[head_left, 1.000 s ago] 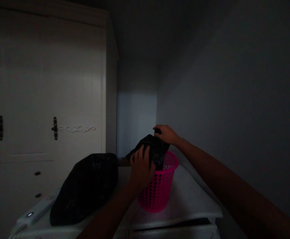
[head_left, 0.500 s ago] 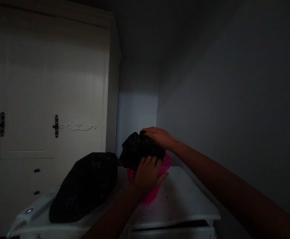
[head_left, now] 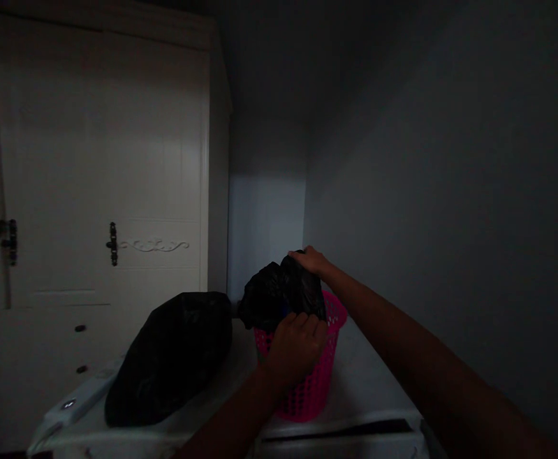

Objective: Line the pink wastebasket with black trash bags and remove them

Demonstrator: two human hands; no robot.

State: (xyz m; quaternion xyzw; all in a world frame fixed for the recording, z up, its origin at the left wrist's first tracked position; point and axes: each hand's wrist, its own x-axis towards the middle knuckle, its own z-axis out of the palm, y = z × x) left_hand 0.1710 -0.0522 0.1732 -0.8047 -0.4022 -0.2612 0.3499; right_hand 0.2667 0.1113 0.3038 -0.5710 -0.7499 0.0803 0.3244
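Observation:
A pink perforated plastic basket (head_left: 310, 389) stands on a white cabinet top, with a black plastic bag (head_left: 264, 294) bunched in its mouth and sticking up above the rim. At the near side of the rim, my left hand (head_left: 295, 347) is closed, its fingers curled on the bag's edge. My right hand (head_left: 313, 261) grips the upper far part of the same bag, thumb and fingers pressed against the plastic. A glint of blue shows between the folds, too dark to make out. What lies inside the basket is hidden.
A large, full black bag (head_left: 171, 363) lies on the white cabinet top (head_left: 359, 398) left of the basket. A white power strip or similar bar (head_left: 68, 408) runs along the left edge. Behind stands a white wardrobe (head_left: 159, 159); a grey wall (head_left: 426, 191) closes off the right.
The basket has come nearer and slightly right, standing more upright in view. My left fingers have curled from flat to closed; my right hand has drawn in from lying over the bag to gripping it.

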